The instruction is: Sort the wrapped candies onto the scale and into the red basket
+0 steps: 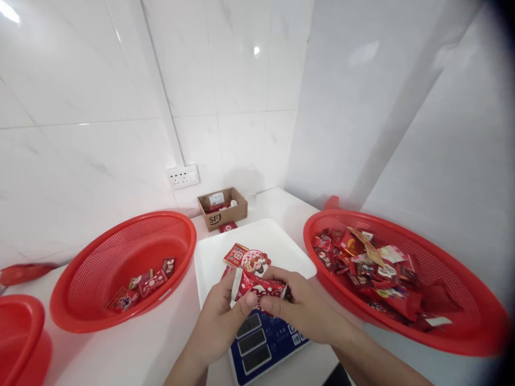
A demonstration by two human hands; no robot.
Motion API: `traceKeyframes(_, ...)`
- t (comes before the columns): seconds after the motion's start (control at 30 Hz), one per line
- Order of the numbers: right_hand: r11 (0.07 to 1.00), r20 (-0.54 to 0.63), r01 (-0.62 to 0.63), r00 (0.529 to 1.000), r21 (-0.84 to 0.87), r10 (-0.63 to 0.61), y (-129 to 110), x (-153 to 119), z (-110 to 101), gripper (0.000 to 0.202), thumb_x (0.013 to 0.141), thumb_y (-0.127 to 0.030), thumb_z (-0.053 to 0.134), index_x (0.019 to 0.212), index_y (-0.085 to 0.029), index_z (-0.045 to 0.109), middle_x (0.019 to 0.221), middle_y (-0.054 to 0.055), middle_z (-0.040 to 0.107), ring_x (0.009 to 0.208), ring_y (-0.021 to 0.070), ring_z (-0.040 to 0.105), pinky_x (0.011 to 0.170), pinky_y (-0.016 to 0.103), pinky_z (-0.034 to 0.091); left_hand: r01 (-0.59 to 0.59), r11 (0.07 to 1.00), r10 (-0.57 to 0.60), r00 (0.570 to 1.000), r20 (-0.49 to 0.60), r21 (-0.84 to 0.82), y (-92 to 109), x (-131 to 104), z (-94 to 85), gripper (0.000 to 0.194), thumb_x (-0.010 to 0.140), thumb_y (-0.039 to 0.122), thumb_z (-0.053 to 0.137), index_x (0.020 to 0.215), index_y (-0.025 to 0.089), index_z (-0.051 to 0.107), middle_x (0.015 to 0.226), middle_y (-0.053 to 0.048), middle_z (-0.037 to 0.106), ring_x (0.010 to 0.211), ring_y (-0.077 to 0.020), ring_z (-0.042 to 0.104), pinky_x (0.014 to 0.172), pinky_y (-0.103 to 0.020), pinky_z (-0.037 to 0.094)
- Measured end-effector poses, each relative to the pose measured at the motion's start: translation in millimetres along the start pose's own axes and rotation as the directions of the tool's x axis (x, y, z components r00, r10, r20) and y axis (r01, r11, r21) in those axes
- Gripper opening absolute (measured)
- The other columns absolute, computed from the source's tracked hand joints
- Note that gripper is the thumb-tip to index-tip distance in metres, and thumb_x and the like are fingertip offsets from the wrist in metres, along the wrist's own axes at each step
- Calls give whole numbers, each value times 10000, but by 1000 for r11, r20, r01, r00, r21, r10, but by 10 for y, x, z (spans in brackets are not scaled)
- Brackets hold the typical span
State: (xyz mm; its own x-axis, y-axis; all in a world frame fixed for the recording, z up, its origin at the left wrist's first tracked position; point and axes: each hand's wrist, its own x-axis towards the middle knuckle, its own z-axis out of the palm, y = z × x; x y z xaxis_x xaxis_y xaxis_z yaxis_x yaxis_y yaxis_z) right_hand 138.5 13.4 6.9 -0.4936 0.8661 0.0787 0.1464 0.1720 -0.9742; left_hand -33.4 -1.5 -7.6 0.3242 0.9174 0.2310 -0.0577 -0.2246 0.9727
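Note:
Both hands are closed on a red-and-white wrapped snack packet (pixel 259 286), held over the near part of a white-topped weighing scale (pixel 281 236). My left hand (pixel 221 313) grips the packet's left end, thumb on its front. At the other end, my right hand (pixel 301 303) holds it between thumb and fingers. Just behind the packet, a round patterned card or packet (pixel 255 261) and a small red-and-gold packet (pixel 235 254) lie on the white pan. Below the hands shows the scale's blue display panel (pixel 276 340), partly covered by them.
A red mesh basket (pixel 116 236) on the left holds several packets. The right-hand red basket (pixel 475 289) carries a heap of mixed packets. A cardboard box (pixel 229 216) with packets stands behind the scale. Another red container (pixel 30 316) sits at lower left, and tiled walls close the corner.

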Motion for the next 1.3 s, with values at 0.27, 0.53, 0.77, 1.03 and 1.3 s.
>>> traceKeyframes(0.27, 1000, 16, -8, 1000, 12, 8, 66, -6, 15, 316, 748, -483, 663, 757, -185, 561, 637, -38, 477, 581, 112, 387, 523, 209, 319, 53, 995, -47, 996, 71, -87, -20, 8, 1, 407, 843, 469, 562, 1112, 172, 632, 1095, -78, 672, 1015, -269, 599, 903, -379, 455)
traceKeyframes(0.53, 998, -11, -28, 1000, -64, 27, 175, 1, -37, 308, 765, -477, 643, 873, -190, 615, 693, -27, 555, 600, 124, 443, 547, 217, 341, 71, 988, -73, 997, 8, 134, -32, 39, 12, 339, 875, 437, 515, 1068, 175, 613, 1036, -62, 676, 928, -235, 612, 850, -349, 471)
traceKeyframes(0.77, 877, -445, -224, 895, -424, 14, 418, 112, -409, 335, 848, -548, 488, 855, -219, 550, 649, -15, 605, 599, 177, 559, 552, 256, 373, 148, 809, 47, 948, -313, 569, -196, 78, -152, 392, 890, 449, 469, 1200, 210, 457, 1234, -106, 553, 1070, -247, 544, 827, -371, 472)
traceKeyframes(1.03, 686, -499, -342, 866, -642, -35, 639, 213, -554, 234, 907, -416, 409, 949, -235, 551, 946, 56, 678, 846, 240, 625, 707, 315, 409, -18, 628, 48, 999, -16, 778, -267, 130, -203, 295, 891, 306, 490, 1167, 225, 554, 1250, -83, 569, 1220, -256, 459, 1015, -446, 385)
traceKeyframes(1.3, 722, -283, -173, 959, -670, -33, 715, 256, -431, 246, 931, -331, 398, 1083, -225, 559, 1084, 68, 655, 992, 237, 601, 805, 322, 436, -69, 601, -57, 990, 129, 796, -257, 109, -166, 284, 884, 267, 503, 1155, 253, 587, 1194, -53, 619, 1143, -249, 519, 990, -431, 399)
